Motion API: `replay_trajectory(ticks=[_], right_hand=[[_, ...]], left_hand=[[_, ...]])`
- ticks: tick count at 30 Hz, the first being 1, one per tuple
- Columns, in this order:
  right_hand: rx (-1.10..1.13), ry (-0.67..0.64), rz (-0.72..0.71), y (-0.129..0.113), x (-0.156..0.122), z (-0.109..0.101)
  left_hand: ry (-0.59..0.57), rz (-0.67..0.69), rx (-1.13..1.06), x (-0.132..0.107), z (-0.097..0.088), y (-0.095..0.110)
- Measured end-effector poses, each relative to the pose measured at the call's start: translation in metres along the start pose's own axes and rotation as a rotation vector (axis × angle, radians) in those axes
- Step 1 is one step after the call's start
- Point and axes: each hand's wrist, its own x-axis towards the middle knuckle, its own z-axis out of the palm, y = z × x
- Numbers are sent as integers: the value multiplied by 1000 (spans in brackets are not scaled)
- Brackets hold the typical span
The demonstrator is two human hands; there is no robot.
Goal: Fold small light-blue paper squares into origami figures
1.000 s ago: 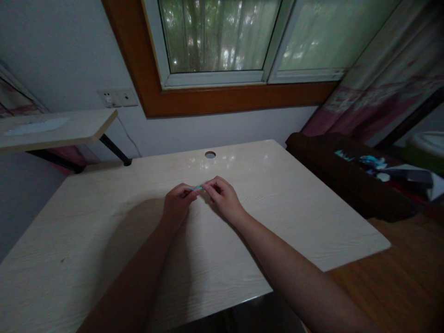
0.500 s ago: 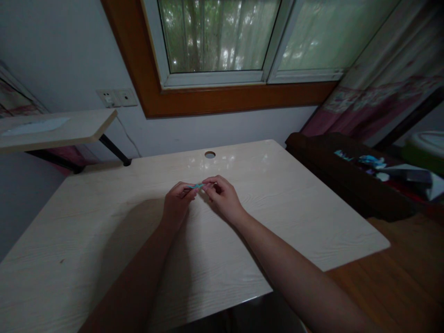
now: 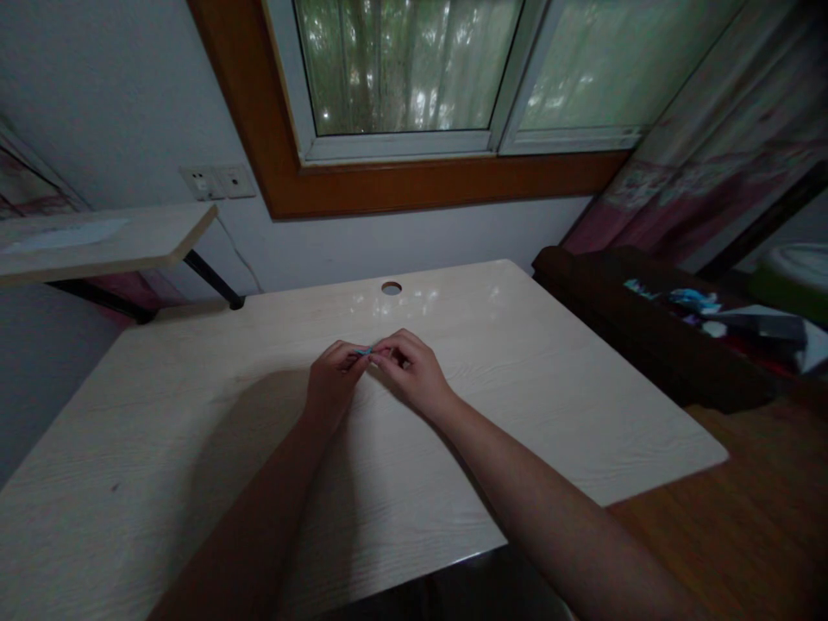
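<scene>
Between my two hands is a small, thin blue-green strip point(image 3: 363, 352), too small to make out its kind. My left hand point(image 3: 331, 373) pinches its left part between thumb and fingers. From the other side, my right hand point(image 3: 414, 366) pinches near the strip's right end, its fingertips almost meeting those of the left. Fingers cover most of the strip. Both hands are over the middle of the pale wood-grain desk point(image 3: 530, 388), toward its far side.
A round cable hole point(image 3: 392, 289) lies beyond my hands. At the left stands a raised shelf point(image 3: 116, 254) on black legs point(image 3: 216, 280). A window point(image 3: 407, 78) is behind the desk. Dark furniture point(image 3: 647, 336) with assorted items stands on the right. One small dark speck point(image 3: 115, 488) is on the desk.
My hands have drawn slightly closer together, and less of the blue-green strip shows between the fingers. My forearms are nearly where they were.
</scene>
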Motion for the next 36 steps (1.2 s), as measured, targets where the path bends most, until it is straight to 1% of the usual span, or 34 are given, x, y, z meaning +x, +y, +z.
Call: replay_trajectory(ticks=[5,9,14,24,30,36], right_hand=[[15,23,-5,4,0,1],[-3,14,-5,3,-1,0],[-14,45,-7,3,-1,0],[2,2,-45,4,0,0],[-14,17,-22,5,0,0],[1,4,-45,6,0,1]], left_hand=[[-8,24,43,0,0,1],[-13,20,49,0,0,2],[-5,14,37,-1,0,1],[-16,21,78,0,-1,3],[-19,32,102,-1,-2,3],[-26,26,117,0,-1,2]])
